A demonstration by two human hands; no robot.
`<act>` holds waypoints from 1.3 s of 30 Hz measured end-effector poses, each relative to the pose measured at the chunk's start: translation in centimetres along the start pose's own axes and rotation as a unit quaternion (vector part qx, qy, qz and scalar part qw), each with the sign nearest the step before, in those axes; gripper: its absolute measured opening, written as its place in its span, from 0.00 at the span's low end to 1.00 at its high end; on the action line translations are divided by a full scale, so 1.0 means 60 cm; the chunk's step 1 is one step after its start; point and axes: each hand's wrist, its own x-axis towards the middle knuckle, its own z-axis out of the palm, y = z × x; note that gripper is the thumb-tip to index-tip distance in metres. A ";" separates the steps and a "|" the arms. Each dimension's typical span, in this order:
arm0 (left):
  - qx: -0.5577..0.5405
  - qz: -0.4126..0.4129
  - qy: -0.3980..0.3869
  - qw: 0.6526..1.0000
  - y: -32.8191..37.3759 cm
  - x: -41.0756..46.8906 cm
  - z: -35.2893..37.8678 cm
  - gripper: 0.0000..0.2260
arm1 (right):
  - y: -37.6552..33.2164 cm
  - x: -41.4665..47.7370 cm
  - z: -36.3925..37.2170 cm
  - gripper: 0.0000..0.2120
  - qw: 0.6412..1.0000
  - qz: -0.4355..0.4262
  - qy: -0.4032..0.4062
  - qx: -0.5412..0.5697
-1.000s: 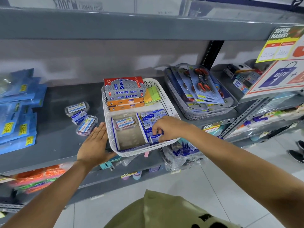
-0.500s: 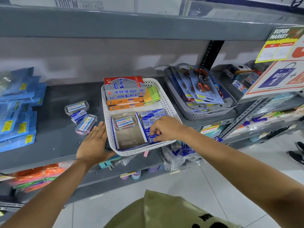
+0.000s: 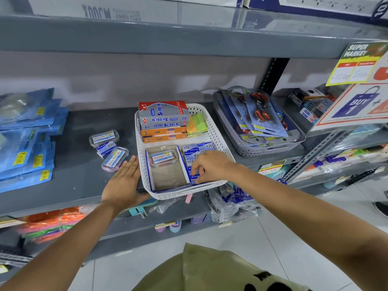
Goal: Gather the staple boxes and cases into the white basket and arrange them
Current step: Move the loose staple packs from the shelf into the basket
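With the white basket (image 3: 212, 131) braced by the flat, open left hand (image 3: 126, 183) at nine o'clock, blue staple boxes (image 3: 196, 153) pinched by the right hand (image 3: 210, 166) could be toppled if nudged carelessly.

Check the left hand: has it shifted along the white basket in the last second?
No. The left hand lies flat against the white basket's left wall, near the front corner, as before.

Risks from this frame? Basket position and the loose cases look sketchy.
1. The white basket overhangs the shelf front edge; pressing at its near end with the right hand might tip it, though the left hand braces its side.
2. Two clear cases and a small blue box lie outside; the nearest case could get nudged by the left fingertips.
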 end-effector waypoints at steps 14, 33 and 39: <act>0.000 -0.044 0.029 0.999 -0.065 -0.139 -0.029 0.33 | -0.125 0.135 -0.072 0.07 0.983 -0.127 0.130 0.016; 0.065 -0.199 -0.052 0.976 -0.191 -0.102 -0.043 0.66 | -0.273 0.363 -0.055 0.19 0.989 -0.127 0.007 -0.081; 0.058 -0.203 -0.029 0.977 -0.197 -0.101 -0.033 0.66 | -0.284 0.385 -0.040 0.20 0.989 -0.129 0.014 -0.070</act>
